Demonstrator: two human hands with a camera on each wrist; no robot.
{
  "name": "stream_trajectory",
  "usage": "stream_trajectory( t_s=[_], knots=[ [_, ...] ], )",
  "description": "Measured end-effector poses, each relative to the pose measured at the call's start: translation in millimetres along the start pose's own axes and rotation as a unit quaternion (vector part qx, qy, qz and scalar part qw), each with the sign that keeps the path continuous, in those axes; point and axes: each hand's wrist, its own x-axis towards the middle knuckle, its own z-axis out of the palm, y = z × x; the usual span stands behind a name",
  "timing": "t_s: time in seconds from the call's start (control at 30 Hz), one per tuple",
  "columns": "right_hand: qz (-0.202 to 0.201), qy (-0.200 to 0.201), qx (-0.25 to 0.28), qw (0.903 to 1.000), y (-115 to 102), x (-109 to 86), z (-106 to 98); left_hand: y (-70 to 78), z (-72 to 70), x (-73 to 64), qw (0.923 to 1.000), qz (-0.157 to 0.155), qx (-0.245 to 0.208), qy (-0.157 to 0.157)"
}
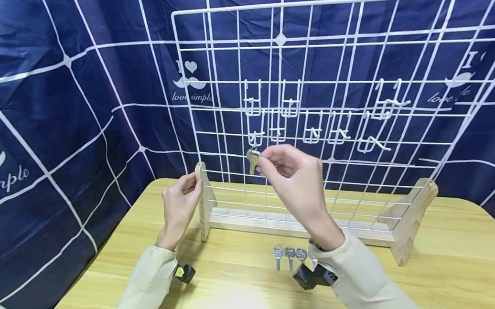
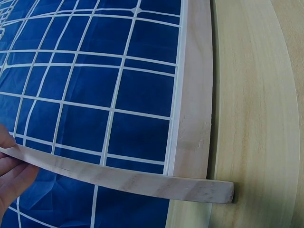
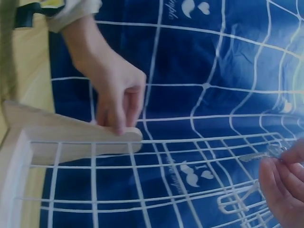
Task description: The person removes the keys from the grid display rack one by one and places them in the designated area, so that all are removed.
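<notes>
My right hand (image 1: 294,184) pinches a key (image 1: 253,160) by its head, between thumb and fingertips. The key's blade points down, and its top overlaps the lower end of a white wire hook (image 1: 255,138) in the head view. In the right wrist view the key (image 3: 254,156) juts out from the fingertips of the right hand (image 3: 285,190). My left hand (image 1: 178,204) grips the rounded top of the wooden side support (image 1: 204,204) at the left end of the white wire grid rack (image 1: 266,196). From the left wrist, this support (image 2: 128,183) appears as a long bar.
Several silver keys (image 1: 290,253) lie in a row on the wooden table (image 1: 231,268), partly behind the right wrist. More white hooks (image 1: 290,102) hang on the grid. Another wooden support (image 1: 412,223) holds its right end. A dark blue patterned cloth (image 1: 119,83) covers the background.
</notes>
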Motion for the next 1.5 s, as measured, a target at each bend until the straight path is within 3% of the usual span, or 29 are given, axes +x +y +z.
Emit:
stream_trajectory(
  t_s=[0.13, 0.37, 0.7, 1.07, 1.5],
  knots=[
    [0.016, -0.039, -0.006, 0.9991, 5.9, -10.2, -2.1, 0.0, -0.4, -0.2, 1.0000, 0.001, 0.001, 0.000],
    [0.055, -0.063, -0.010, 0.9964, 23.2, -26.2, -3.1, -1.8, -0.3, -0.6, 1.0000, 0.006, 0.003, 0.002],
    [0.158, -0.096, 0.028, 0.9824, 48.3, -47.6, -1.6, 0.3, 0.2, 0.0, 1.0000, 0.000, 0.001, -0.001],
    [0.211, -0.108, 0.043, 0.9707, 63.3, -58.9, 1.2, -0.2, -0.6, -0.4, 1.0000, 0.000, 0.005, 0.000],
    [0.303, -0.106, 0.048, 0.9458, 83.8, -76.8, 5.4, -1.5, -0.5, -0.3, 1.0000, -0.001, 0.006, -0.003]
  ],
)
